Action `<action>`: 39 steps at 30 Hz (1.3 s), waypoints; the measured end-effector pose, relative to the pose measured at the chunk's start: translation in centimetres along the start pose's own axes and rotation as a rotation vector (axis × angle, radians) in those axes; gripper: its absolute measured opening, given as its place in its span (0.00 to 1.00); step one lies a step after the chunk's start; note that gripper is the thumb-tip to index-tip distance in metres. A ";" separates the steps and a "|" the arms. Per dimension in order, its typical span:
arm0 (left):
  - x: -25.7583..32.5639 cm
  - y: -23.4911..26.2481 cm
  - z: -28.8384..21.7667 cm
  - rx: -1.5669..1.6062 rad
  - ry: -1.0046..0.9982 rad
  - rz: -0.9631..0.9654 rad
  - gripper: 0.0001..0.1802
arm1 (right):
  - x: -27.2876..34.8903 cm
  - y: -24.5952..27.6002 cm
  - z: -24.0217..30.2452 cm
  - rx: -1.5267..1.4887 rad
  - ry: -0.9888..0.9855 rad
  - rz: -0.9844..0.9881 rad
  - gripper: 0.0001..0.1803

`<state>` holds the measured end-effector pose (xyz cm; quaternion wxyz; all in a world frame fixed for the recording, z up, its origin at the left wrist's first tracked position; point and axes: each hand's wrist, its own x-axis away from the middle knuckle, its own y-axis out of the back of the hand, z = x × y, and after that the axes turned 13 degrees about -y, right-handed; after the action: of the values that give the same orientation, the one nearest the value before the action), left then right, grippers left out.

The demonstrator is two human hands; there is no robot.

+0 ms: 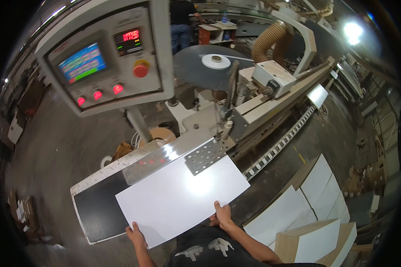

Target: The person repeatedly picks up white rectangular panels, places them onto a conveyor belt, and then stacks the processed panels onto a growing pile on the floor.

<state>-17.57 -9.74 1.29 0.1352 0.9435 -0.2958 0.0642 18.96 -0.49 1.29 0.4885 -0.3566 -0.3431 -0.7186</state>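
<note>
A white rectangular panel (165, 200) lies on the infeed table of an edge banding machine, its far edge along the metal guide fence (151, 164). My left hand (136, 236) grips the panel's near left corner, thumb on top. At the near edge, toward the right, my right hand (222, 214) pinches the panel with the thumb above and the fingers partly hidden below. A perforated metal plate (207, 157) overlaps the panel's far right part. The dark tabletop (98, 209) shows to the left of the panel.
A control box (107, 58) with a screen and red buttons stands at the far left. A chain conveyor (283, 142) runs away to the right. Stacked white panels (316, 240) stand close on my right. Another person (180, 26) is at the back.
</note>
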 end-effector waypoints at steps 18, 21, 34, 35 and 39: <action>5.2 -13.9 -2.6 0.191 0.085 0.259 0.16 | -5.2 10.9 10.7 -0.129 0.249 0.022 0.19; 4.7 -15.3 -3.2 0.094 0.104 0.453 0.21 | -5.0 11.3 9.5 -0.238 0.156 -0.102 0.19; 8.4 -25.2 -5.7 0.076 0.290 0.955 0.24 | 2.9 17.8 -22.1 -0.169 0.348 -0.391 0.20; 6.5 -26.1 -3.4 0.150 0.291 1.012 0.25 | 4.4 18.9 -22.3 -0.221 0.344 -0.407 0.21; 8.0 -28.5 -4.9 -0.054 0.168 1.148 0.28 | 5.2 23.7 -31.4 -0.808 0.160 -0.611 0.23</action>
<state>5.15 9.84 1.35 0.1260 0.6199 -0.7497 0.1945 34.45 -36.12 -6.84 0.1040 -0.3442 -0.0882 -0.9289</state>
